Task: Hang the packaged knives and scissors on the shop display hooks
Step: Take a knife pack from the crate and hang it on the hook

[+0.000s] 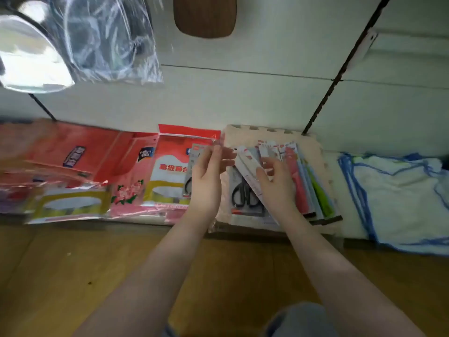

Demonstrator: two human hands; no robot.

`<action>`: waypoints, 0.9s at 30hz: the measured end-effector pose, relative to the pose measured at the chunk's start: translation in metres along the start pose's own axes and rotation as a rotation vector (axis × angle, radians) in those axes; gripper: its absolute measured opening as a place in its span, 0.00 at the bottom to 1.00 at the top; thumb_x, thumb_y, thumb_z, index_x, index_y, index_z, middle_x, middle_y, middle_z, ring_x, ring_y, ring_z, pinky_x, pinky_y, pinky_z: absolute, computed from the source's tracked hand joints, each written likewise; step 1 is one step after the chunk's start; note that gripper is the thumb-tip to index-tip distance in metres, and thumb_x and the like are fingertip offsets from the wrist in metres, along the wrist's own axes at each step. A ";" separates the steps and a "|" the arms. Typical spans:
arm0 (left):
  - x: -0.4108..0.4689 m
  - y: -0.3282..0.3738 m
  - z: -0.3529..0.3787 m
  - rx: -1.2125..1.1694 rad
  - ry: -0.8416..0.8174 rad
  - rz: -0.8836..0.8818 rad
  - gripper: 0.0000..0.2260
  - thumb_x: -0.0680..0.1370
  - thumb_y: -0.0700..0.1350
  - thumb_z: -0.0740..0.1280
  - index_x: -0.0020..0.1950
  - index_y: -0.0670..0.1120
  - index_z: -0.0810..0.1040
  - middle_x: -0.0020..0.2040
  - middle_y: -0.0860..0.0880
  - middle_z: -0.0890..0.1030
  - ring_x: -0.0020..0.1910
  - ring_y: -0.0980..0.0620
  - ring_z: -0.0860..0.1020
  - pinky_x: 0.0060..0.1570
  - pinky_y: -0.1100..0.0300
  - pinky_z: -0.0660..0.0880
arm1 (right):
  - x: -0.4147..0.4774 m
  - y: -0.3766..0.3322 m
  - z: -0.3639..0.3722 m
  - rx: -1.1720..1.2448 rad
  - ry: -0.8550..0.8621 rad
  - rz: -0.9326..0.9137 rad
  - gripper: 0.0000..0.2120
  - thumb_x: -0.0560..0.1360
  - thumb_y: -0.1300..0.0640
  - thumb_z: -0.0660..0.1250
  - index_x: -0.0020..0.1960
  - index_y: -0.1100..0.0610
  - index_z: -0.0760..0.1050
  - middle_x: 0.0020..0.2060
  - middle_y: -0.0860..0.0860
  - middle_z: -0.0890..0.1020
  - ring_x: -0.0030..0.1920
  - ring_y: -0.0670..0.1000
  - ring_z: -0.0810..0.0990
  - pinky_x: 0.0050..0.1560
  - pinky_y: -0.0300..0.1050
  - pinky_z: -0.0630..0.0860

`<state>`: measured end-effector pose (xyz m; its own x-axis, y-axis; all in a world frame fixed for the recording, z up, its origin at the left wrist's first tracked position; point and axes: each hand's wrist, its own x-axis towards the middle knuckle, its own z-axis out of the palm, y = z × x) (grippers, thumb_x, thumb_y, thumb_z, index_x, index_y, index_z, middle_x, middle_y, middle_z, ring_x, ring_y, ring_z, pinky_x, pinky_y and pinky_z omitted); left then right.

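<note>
On a low shelf lies a stack of packaged goods: a card with black-handled scissors (245, 194) and, to its right, several packaged knives (305, 181) with red, blue and green handles. My left hand (207, 181) holds a grey packaged pair of scissors (192, 166) by its upper edge, raised above the red packets. My right hand (277, 183) rests on the stack with its fingers around a long white packaged knife (247, 166) that lies tilted across the scissors card. No display hook is in view.
Red and pink packets (97, 171) cover the shelf at left. A beige foam mat (313, 152) lies under the stack, and blue-trimmed white cloths (393, 195) sit at right. Bagged metal bowls (48, 45) and a brown board (205, 15) hang on the white wall panel. Wooden floor below.
</note>
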<state>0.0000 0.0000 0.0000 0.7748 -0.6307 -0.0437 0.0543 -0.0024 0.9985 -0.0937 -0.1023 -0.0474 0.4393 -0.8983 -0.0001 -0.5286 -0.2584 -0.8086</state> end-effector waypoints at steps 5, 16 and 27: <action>0.006 0.001 0.006 -0.002 -0.015 0.023 0.12 0.82 0.48 0.56 0.50 0.44 0.77 0.48 0.48 0.83 0.48 0.51 0.81 0.50 0.63 0.77 | 0.017 0.027 0.010 -0.536 -0.041 0.006 0.17 0.79 0.50 0.57 0.62 0.59 0.70 0.60 0.59 0.71 0.60 0.57 0.69 0.59 0.49 0.67; 0.008 0.025 0.003 0.060 -0.030 0.066 0.14 0.82 0.48 0.54 0.51 0.43 0.77 0.48 0.50 0.83 0.47 0.55 0.81 0.46 0.70 0.76 | 0.020 0.029 0.019 -0.592 0.060 -0.044 0.15 0.79 0.53 0.57 0.59 0.63 0.69 0.58 0.60 0.73 0.59 0.57 0.71 0.61 0.48 0.69; 0.016 0.048 0.009 0.219 0.008 -0.031 0.18 0.76 0.48 0.66 0.65 0.47 0.68 0.56 0.51 0.76 0.55 0.53 0.76 0.52 0.60 0.73 | -0.013 -0.035 -0.016 0.052 0.072 -0.152 0.08 0.77 0.53 0.63 0.52 0.53 0.65 0.47 0.50 0.73 0.40 0.43 0.74 0.37 0.33 0.71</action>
<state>0.0091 -0.0175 0.0473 0.7801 -0.6213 -0.0735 -0.0596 -0.1908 0.9798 -0.0924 -0.0877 -0.0093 0.4572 -0.8739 0.1652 -0.4209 -0.3762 -0.8254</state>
